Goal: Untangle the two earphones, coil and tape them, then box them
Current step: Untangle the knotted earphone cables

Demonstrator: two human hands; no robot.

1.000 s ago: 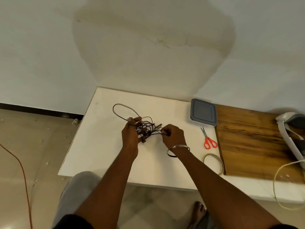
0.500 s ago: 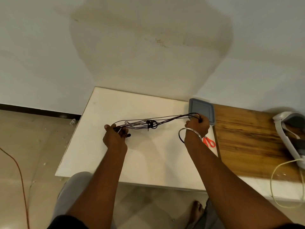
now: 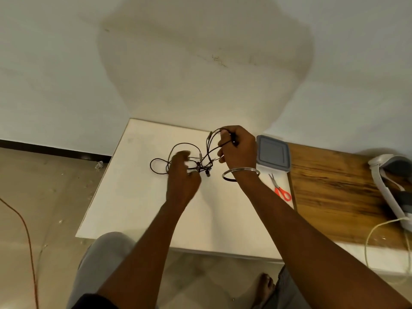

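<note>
We see the tangled earphones (image 3: 196, 162) hanging above the white table (image 3: 138, 197), with the knot of dark cords bunched between the two hands and a loose loop trailing out to the left. The right hand (image 3: 238, 148) is raised over the far part of the table, its fingers pinched together on several strands that arch up and over them. A metal bangle (image 3: 240, 172) sits on that wrist.

The left hand (image 3: 182, 177) is lower and just left of the knot, blurred, with fingers curled near the cords. We cannot tell whether it grips any strand or only touches them.

The box (image 3: 273, 153), a clear container with a grey lid on, sits just right of the right hand at the far edge of the table. Red-handled scissors (image 3: 279, 188) lie near it, towards us, beside a wooden board (image 3: 334, 190). A white device (image 3: 388, 188) with a pale cable rests at the board's right end. An orange cord (image 3: 26, 237) runs across the floor at left.
</note>
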